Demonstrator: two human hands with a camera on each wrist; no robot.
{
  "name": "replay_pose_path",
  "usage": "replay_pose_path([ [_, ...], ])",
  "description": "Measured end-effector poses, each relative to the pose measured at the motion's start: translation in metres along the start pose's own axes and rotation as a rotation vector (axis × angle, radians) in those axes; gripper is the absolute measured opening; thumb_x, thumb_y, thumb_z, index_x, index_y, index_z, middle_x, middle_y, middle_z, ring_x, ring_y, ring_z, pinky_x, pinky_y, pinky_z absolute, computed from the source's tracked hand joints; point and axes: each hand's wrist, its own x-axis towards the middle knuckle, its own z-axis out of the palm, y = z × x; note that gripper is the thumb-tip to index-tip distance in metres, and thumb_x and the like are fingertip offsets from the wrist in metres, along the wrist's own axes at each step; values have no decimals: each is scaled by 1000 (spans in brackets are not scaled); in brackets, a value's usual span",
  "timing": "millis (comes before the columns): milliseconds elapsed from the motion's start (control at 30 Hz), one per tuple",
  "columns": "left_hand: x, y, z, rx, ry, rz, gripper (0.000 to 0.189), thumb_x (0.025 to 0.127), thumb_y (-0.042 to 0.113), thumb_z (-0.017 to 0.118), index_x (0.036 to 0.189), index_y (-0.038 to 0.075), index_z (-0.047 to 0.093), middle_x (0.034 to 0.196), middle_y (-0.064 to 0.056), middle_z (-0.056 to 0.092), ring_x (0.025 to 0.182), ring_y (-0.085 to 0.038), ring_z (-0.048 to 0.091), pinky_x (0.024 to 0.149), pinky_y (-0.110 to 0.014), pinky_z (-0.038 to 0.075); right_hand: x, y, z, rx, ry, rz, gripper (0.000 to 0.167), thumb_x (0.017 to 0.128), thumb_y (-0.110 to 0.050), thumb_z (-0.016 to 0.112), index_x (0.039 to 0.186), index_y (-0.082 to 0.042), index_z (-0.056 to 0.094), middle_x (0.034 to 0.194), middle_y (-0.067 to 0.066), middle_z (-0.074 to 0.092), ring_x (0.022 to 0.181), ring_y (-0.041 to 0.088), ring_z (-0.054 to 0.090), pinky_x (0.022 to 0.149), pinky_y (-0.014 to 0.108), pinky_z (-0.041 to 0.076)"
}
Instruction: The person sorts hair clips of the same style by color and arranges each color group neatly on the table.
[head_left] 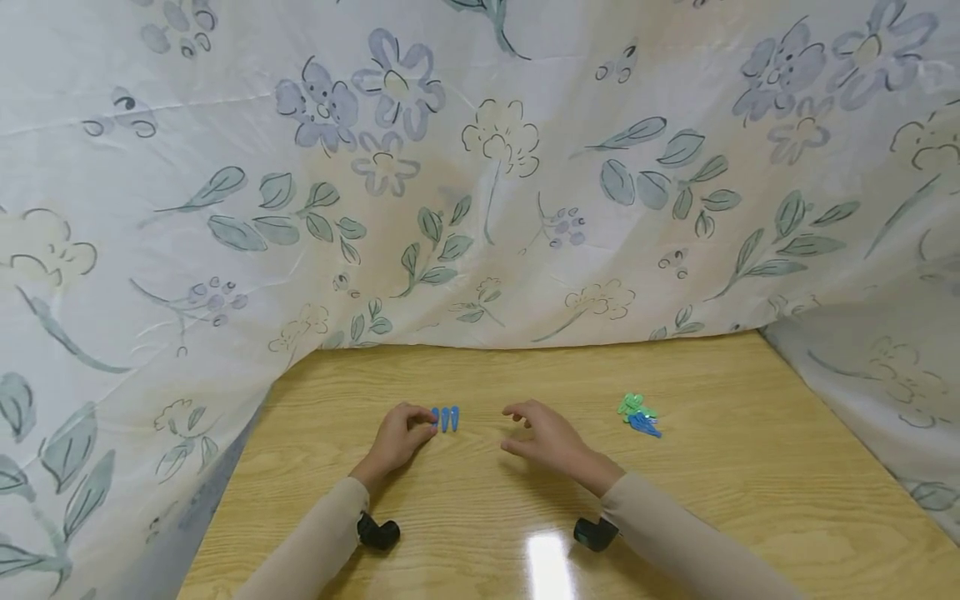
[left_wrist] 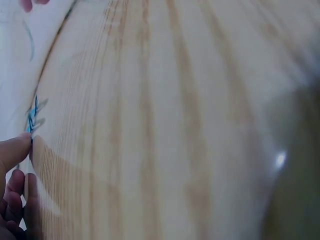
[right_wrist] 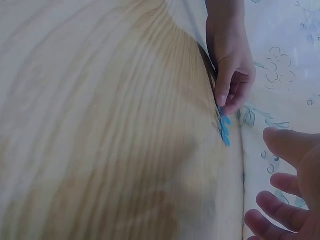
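Note:
Several small blue teardrop-shaped hair clips stand side by side in a short row; two of them, a middle clip (head_left: 445, 419) and a right-hand clip (head_left: 454, 418), show fully in the head view. At the row's left end, my left hand (head_left: 400, 435) pinches another blue clip (head_left: 435, 413) between thumb and fingers, which partly hide it. My right hand (head_left: 551, 440) hovers to the right of the row, fingers apart and holding nothing. In the right wrist view, the blue clips (right_wrist: 226, 131) lie just beyond the left hand's fingertips.
Farther right on the wooden table (head_left: 712, 500) lies a loose pile of green clips (head_left: 632, 405) and blue clips (head_left: 645, 424). A floral cloth (head_left: 480, 208) hangs behind the table and along its sides. A dark wrist device sits at each sleeve.

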Motion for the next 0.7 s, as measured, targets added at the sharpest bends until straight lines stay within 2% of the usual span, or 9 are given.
replay_pose_path([
  [400,3,-2,1,-6,-3,-7,9,90,9,76,98,10,77,99,-6,69,88,-15,56,78,-28,45,-24,24,-16,-77,4,6,45,90,-28,78,130,-10,65,118,7,68,104,24,64,82,39,53],
  [700,1,-1,0,-3,1,3,9,90,8,76,98,9,77,98,-7,68,84,-14,53,75,-27,44,-43,50,-31,-86,1,-77,44,92,-28,76,130,-8,65,118,7,68,102,24,64,84,39,54],
])
